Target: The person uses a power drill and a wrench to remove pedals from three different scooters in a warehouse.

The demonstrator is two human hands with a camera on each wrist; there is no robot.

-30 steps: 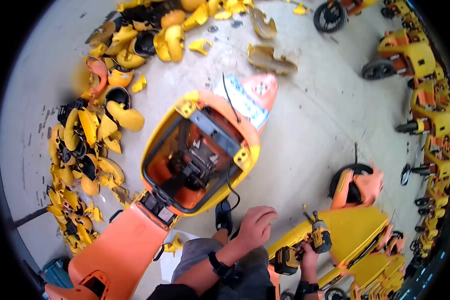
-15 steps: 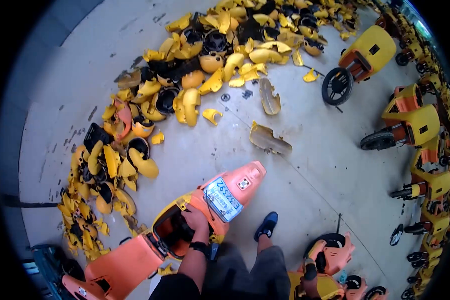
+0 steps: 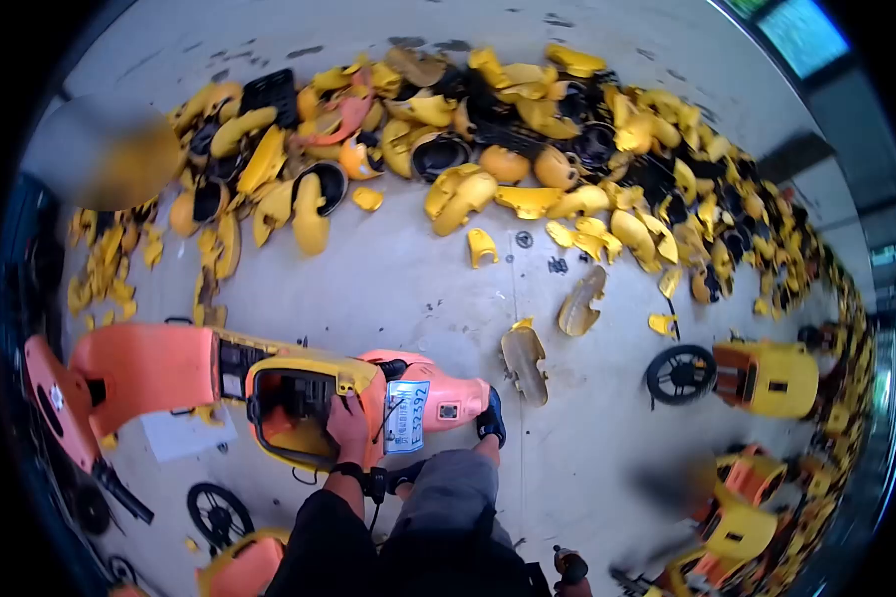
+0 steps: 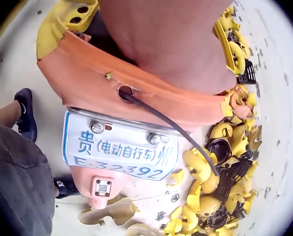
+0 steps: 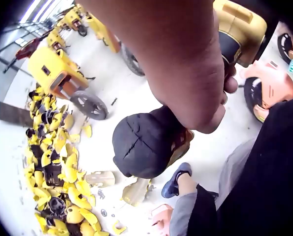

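Observation:
An orange and yellow scooter body [image 3: 423,373] lies in front of me with its storage compartment open. My left hand [image 3: 348,430] is at the rear rim of the compartment [image 3: 319,460]. In the left wrist view the hand reaches over the orange edge, and its fingers are hidden; I cannot tell whether they grip anything. Just behind that edge are a thin black cable [image 4: 173,120] and a blue-and-white license plate [image 4: 121,145]. My right hand [image 5: 198,96] holds a yellow and black cordless impact driver [image 5: 141,145] by its handle, low at my right side.
A long heap of yellow shell parts [image 3: 528,149] runs along the far side. Two brownish curved panels, one of them a long panel [image 3: 525,363], lie on the floor behind the scooter. Several yellow scooters, including an upended-looking one [image 3: 767,380], stand at the right.
My left hand has gone from the air beside my leg to the compartment's rear rim. The view has turned, and the impact driver has dropped lower at the right.

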